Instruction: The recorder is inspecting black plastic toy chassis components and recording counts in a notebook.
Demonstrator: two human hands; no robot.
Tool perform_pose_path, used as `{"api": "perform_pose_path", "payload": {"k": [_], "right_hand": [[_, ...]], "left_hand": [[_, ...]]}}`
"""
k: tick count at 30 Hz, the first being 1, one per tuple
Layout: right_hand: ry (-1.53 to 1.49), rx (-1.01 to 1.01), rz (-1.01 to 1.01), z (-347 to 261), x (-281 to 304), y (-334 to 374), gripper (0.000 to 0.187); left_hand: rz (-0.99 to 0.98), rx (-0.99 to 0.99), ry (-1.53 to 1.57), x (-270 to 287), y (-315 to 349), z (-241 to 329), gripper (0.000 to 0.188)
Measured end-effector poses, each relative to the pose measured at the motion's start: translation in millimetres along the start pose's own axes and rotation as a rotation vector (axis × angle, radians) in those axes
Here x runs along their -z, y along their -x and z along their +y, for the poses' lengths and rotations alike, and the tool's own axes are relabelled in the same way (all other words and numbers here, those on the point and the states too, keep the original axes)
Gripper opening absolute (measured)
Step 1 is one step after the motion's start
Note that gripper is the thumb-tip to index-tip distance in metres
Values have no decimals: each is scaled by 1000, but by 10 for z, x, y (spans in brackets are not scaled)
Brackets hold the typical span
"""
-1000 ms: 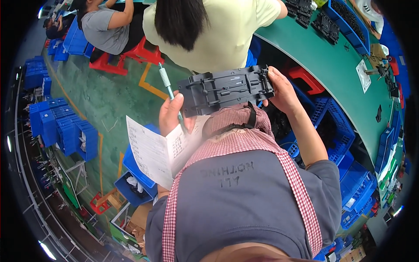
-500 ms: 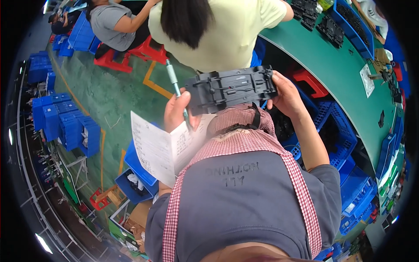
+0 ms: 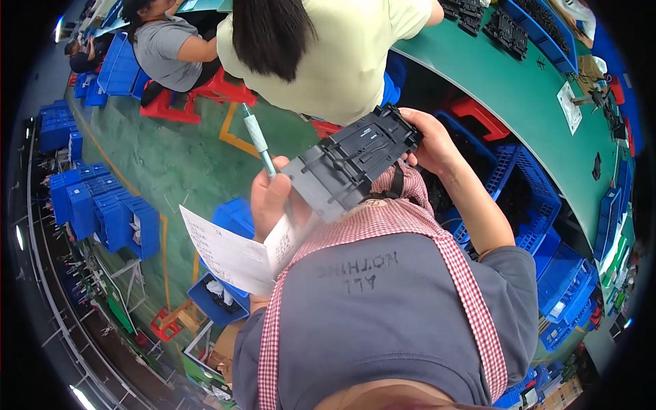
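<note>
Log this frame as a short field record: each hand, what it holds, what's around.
left hand: grip on a pen, tip up, and a folded paper sheet; also at the near end of the part
right hand: grips the far end of the black moulded plastic part
part pose: tilted, held up at chest height
surroundings: green workbench, blue bins, a seated person in a yellow shirt

black plastic part (image 3: 355, 160) now tilted, right end raised, pen (image 3: 258, 139) leaning further left
</note>
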State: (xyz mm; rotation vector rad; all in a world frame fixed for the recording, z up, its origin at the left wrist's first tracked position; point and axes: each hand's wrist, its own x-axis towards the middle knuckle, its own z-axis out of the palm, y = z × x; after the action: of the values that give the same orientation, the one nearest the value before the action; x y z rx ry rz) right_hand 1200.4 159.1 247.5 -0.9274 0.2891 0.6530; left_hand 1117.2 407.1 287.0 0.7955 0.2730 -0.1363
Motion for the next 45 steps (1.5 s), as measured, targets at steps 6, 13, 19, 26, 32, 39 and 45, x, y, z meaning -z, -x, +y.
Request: {"api": "perform_pose_path", "payload": {"k": [6,13,19,26,32,39,45], "right_hand": [[-2,-30,31,34,-39,-42,28],[-266,-275,73,-32,-89,-128,27],[-260,-294,-54,-45,-40,-209,28],[-321,-319,-101,10,-14,-159,27],[-292,-270,-15,20,76,-179,27],[-261,-191,-36,18,191,-182,26],[-282,-116,39,-50,242,-224,28]], "left_hand": [[-72,21,-60,-123,11,39,30],[-288,-16,-3,-191,26,69,38],[-255,39,-99,-284,-4,48,30],[-239,97,-156,-251,-2,10,32],[-240,147,-86,-257,4,-51,36],[-248,209,-132,-286,-20,-47,33],[-241,305,-131,-272,-41,-79,28]]}}
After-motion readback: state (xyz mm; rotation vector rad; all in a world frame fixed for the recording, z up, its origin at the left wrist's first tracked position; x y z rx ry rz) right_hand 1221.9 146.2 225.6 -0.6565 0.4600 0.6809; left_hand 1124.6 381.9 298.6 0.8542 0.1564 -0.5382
